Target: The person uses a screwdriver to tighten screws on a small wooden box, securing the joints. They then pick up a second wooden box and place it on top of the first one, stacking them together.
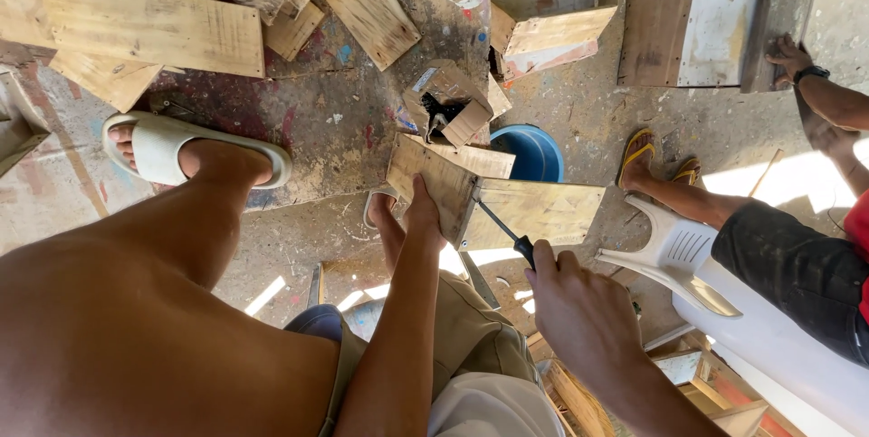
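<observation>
**Wooden box half-joined on our knee**

Our wooden box point(484, 197) rests above our knee, panels joined, one face open. Our left hand point(423, 213) clamps its edge; our right hand point(566, 297) is closed around a screwdriver point(507, 231) touching it. Loose planks point(149, 25) remain unused.

The left arm runs up the middle of the view, forearm bare and nearly straight, wrist unbent. The left hand point(422, 213) lies with fingers curled forward over an edge, thumb side toward the right hand, knuckles up. The right arm enters from the lower right corner, wrist slightly cocked. The right hand point(570, 297) is closed into a fist with the back facing the camera, fingers wrapped tight around a thin dark handle
</observation>
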